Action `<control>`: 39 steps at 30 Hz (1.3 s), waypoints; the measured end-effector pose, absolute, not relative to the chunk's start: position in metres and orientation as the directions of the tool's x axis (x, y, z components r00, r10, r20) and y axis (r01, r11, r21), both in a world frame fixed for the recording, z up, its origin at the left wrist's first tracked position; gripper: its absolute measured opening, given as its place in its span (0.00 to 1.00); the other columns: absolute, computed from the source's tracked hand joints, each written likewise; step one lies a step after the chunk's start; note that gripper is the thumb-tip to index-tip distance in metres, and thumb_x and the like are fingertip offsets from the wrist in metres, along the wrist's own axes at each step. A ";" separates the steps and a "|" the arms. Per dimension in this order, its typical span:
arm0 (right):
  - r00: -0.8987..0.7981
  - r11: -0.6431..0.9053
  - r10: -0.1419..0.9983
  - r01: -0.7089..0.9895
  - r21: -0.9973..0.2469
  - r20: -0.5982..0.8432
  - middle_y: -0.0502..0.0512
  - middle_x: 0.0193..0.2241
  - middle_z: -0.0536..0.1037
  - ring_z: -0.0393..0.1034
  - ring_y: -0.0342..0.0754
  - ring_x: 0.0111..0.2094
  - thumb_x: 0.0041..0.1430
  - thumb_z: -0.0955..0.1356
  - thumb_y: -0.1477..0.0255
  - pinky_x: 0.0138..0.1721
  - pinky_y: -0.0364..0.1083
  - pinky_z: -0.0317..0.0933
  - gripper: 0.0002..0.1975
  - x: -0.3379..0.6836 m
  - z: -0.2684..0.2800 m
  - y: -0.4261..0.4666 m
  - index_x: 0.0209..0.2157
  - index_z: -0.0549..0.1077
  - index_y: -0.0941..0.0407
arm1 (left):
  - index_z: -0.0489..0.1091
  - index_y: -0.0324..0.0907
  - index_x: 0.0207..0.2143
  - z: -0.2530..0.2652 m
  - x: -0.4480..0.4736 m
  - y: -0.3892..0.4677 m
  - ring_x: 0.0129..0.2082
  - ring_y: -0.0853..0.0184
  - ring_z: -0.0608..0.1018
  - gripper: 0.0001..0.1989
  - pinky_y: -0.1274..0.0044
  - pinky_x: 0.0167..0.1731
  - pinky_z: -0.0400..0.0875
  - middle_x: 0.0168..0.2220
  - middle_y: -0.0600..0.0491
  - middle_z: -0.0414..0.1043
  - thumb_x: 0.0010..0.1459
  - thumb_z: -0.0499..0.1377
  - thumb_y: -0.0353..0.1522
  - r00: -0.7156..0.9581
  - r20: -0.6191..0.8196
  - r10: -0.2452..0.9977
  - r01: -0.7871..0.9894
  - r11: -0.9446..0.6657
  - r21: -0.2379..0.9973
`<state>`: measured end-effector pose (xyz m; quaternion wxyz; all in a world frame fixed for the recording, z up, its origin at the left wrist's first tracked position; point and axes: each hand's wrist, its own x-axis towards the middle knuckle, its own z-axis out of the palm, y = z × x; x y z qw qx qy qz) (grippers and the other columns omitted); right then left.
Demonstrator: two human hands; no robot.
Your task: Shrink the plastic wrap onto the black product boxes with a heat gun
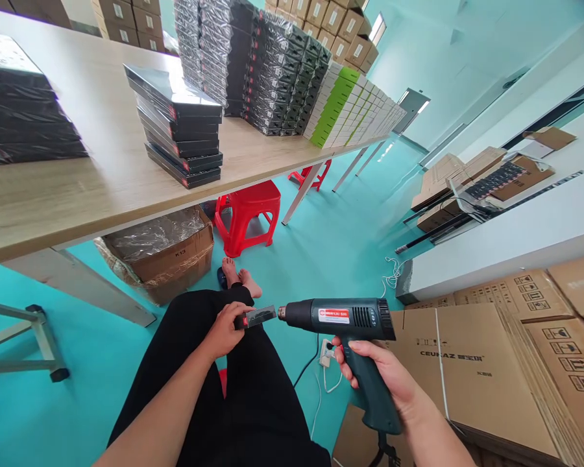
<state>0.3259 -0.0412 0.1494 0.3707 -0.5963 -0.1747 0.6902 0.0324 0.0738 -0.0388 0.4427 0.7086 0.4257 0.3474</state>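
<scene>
My right hand point(370, 366) is wrapped round the handle of a dark green heat gun point(340, 316), its nozzle pointing left. My left hand point(226, 331) grips a small flat black box point(260, 316) by its left end, above my lap. The nozzle tip is close to the box's right end. A glossy film seems to cover the box, though its edges are hard to make out. Up on the table, a short stack of similar black boxes point(180, 130) stands near the front edge.
On the wooden table point(111, 188) stand film-wrapped black boxes point(24, 104), tall stacks point(277, 71) and white-and-green boxes point(350, 107). Below are a carton point(175, 256) and a red stool point(250, 211). Flattened cartons point(472, 370) lie at right; a power strip point(326, 352) and cables are on the floor.
</scene>
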 end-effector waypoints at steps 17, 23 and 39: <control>-0.179 -0.659 0.747 -0.075 -0.748 -0.640 0.57 0.29 0.77 0.70 0.44 0.24 0.53 0.68 0.67 0.22 0.41 0.63 0.15 0.297 0.157 -0.023 0.40 0.74 0.62 | 0.74 0.48 0.42 -0.045 0.034 0.075 0.42 0.58 0.71 0.25 0.68 0.47 0.61 0.41 0.50 0.73 0.42 0.53 0.20 0.380 0.111 0.918 0.228 -0.210 0.951; -0.081 -0.607 0.792 -0.004 -0.794 -0.605 0.55 0.29 0.77 0.71 0.45 0.25 0.53 0.69 0.66 0.25 0.43 0.64 0.15 0.285 0.158 -0.016 0.40 0.75 0.60 | 0.73 0.46 0.38 -0.048 0.033 0.073 0.39 0.60 0.71 0.24 0.70 0.43 0.61 0.37 0.51 0.72 0.40 0.52 0.19 0.355 0.077 0.932 0.232 -0.168 0.958; -0.058 -0.611 0.790 -0.010 -0.791 -0.610 0.56 0.31 0.77 0.71 0.45 0.26 0.53 0.70 0.65 0.25 0.43 0.64 0.16 0.293 0.162 -0.022 0.41 0.74 0.60 | 0.70 0.43 0.34 -0.050 0.033 0.080 0.35 0.64 0.70 0.18 0.76 0.39 0.61 0.31 0.55 0.69 0.38 0.54 0.21 0.230 -0.054 0.972 -0.052 0.068 0.996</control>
